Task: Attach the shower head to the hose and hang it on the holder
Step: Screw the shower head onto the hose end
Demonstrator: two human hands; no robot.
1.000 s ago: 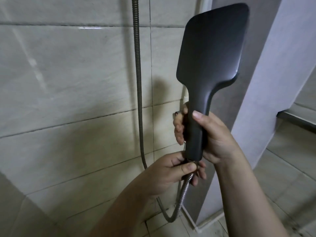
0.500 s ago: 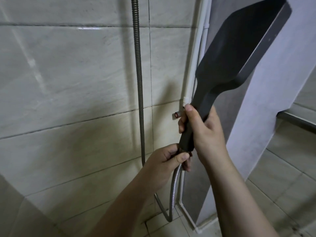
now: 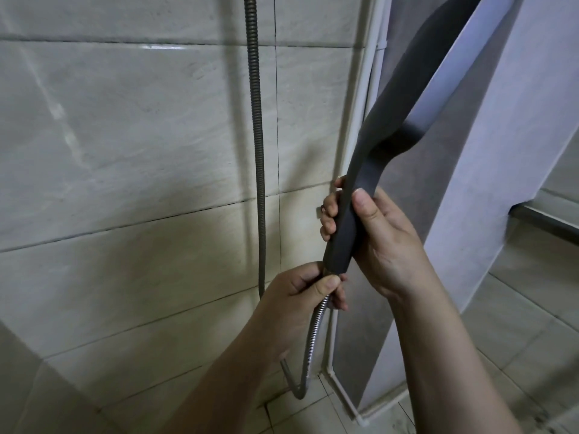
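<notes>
A dark grey flat shower head points up and to the right, seen almost edge-on, its top cut off by the frame. My right hand grips its handle near the middle. Just below, my left hand pinches the end of the ribbed metal hose right at the base of the handle. The joint itself is hidden under my fingers. The hose loops down near the floor, then rises along the tiled wall and leaves the top of the frame. No holder is in view.
A beige tiled wall fills the left side. A white pipe runs down the corner beside a pale partition. Tiled floor lies at the lower right, with a dark step edge.
The shower head has turned about its handle, from its broad back facing me to nearly edge-on, and tilted further right. My right hand regripped the handle; my left stayed on the hose end.
</notes>
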